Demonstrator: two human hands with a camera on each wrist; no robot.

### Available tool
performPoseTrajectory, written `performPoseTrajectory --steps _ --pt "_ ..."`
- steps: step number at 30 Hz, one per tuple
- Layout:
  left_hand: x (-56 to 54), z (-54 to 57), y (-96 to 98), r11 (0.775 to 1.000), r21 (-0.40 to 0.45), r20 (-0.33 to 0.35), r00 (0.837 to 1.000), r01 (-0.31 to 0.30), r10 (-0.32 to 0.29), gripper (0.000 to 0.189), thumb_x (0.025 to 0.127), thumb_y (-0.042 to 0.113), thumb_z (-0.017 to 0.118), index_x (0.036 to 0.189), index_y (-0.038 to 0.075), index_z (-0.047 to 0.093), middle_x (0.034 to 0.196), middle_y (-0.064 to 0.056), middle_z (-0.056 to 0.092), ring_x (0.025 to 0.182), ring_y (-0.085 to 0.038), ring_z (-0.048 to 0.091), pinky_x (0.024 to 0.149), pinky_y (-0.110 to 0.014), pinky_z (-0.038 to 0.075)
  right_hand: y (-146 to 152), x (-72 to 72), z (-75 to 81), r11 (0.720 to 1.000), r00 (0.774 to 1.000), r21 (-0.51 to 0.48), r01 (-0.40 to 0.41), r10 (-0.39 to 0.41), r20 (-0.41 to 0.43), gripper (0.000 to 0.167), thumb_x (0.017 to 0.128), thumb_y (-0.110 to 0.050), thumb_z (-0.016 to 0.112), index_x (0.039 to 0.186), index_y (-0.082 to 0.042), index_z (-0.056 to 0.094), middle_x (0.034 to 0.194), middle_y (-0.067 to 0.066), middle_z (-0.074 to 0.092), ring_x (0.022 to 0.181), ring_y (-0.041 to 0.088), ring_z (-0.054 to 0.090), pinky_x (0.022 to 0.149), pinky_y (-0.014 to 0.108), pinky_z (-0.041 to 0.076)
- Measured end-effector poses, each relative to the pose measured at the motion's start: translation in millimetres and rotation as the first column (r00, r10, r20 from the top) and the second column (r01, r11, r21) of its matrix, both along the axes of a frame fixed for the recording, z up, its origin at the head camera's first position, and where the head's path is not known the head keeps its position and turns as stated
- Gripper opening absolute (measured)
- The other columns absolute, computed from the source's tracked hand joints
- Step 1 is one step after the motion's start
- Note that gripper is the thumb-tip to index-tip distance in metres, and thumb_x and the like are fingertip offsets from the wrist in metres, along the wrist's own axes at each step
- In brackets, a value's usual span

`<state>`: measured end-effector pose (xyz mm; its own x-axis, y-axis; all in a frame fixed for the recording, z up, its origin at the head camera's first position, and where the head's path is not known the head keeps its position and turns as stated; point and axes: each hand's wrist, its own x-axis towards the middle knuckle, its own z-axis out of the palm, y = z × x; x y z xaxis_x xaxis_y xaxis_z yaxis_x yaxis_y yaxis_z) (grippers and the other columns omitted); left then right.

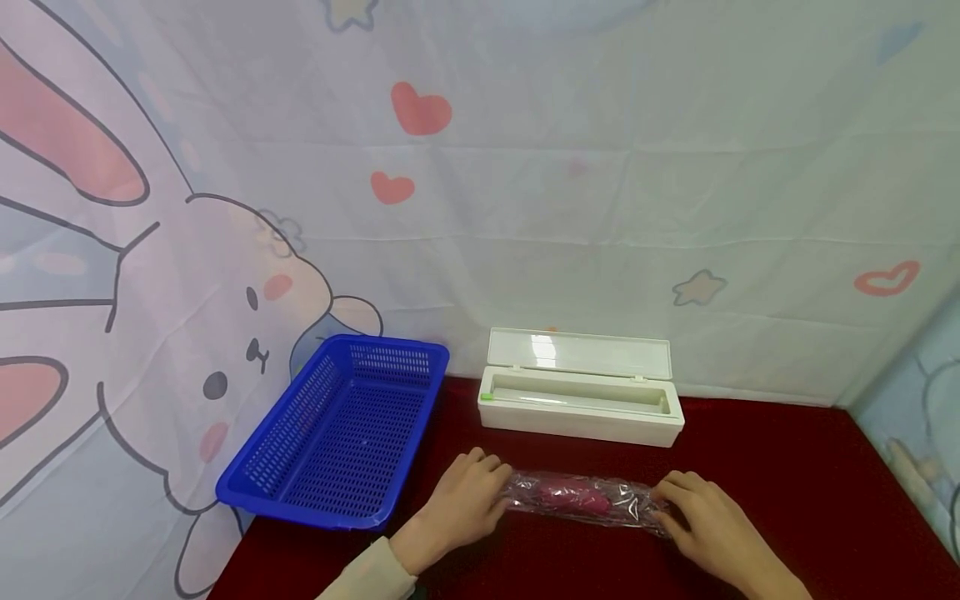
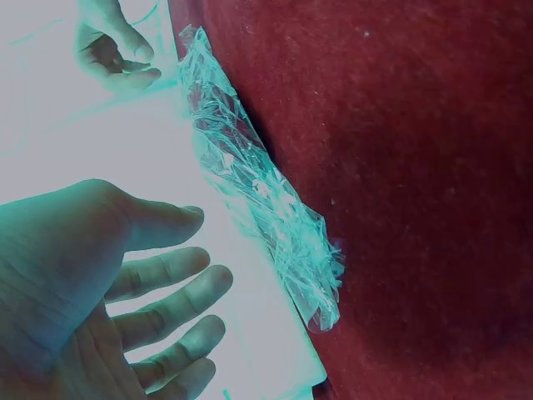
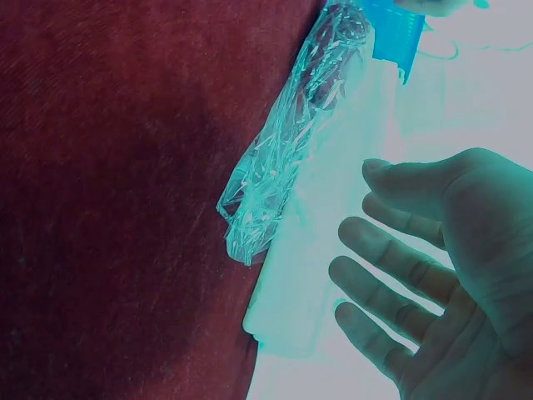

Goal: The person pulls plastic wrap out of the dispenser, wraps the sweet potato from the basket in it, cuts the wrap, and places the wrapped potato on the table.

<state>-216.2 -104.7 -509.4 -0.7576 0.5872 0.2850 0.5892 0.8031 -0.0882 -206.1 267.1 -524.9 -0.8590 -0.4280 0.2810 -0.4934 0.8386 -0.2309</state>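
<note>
A clear, crinkly plastic wrapper [image 1: 622, 502] with a pink thing [image 1: 573, 495] inside lies lengthwise between both hands; creases and glare hide the pink thing's kind. My left hand [image 1: 468, 498] is by the wrapper's left end, palm facing inward. In the left wrist view its loosely bent fingers [image 2: 179, 317] are spread, with nothing between them. The right hand [image 1: 701, 521] is by the wrapper's right end. Its thumb and fingers [image 3: 391, 250] also stand apart in the right wrist view, beside the wrapper.
Behind the wrapper stands a long white box [image 1: 581, 427], its lid [image 1: 581, 354] raised, with a clear strip and green tab at its opening. To the left is a blue perforated basket [image 1: 300, 521]. A dark red cloth [image 1: 787, 467] covers the table, against a printed curtain [image 1: 570, 192].
</note>
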Motion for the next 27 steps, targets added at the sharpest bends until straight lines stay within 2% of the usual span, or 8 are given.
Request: performPoseTrajectory --steps 8,14,19,27 --pt "-1.1 -0.4 6.4 0.996 0.082 0.033 0.999 0.026 -0.029 0.025 0.092 0.028 0.082 0.112 0.016 0.074 0.104 0.003 0.073 0.097 -0.017 0.064 0.086 -0.035 0.055 -8 -1.1 -4.0 0.999 1.000 -0.033 -0.014 0.014 0.000 0.025 0.087 -0.025 0.089 0.110 -0.020 0.079 0.114 -0.006 0.073 0.102 0.015 0.070 0.087 0.044 0.061" --pt "-3.4 -1.1 12.0 0.995 0.086 0.025 0.999 0.042 -0.044 0.026 0.094 0.031 0.080 0.115 0.016 0.075 0.109 0.002 0.074 0.102 -0.019 0.067 0.087 -0.035 0.056 -13 -1.1 -5.6 0.999 0.999 -0.049 -0.007 0.008 0.032 0.034 0.088 -0.027 0.088 0.119 -0.016 0.079 0.125 0.001 0.073 0.111 0.024 0.071 0.093 0.050 0.060" --pt "-5.4 -2.1 16.3 0.993 0.108 0.074 0.996 0.040 -0.048 0.030 0.096 0.031 0.078 0.121 0.015 0.075 0.119 0.001 0.075 0.111 -0.021 0.068 0.093 -0.037 0.056 -17 -2.3 -7.2 0.998 0.997 -0.062 -0.004 0.008 0.072 0.039 0.088 -0.028 0.089 0.122 -0.015 0.078 0.129 0.005 0.072 0.115 0.029 0.070 0.097 0.054 0.059" --pt "-10.9 -6.0 24.1 0.991 0.130 0.146 0.988 0.029 -0.048 0.036 0.096 0.031 0.078 0.129 0.017 0.072 0.128 0.002 0.074 0.119 -0.022 0.067 0.098 -0.038 0.054 -25 -6.3 -16.2 0.995 0.998 -0.076 -0.057 0.056 -0.020 0.046 0.087 -0.029 0.089 0.127 -0.013 0.077 0.133 0.004 0.072 0.115 0.028 0.072 0.093 0.049 0.061"
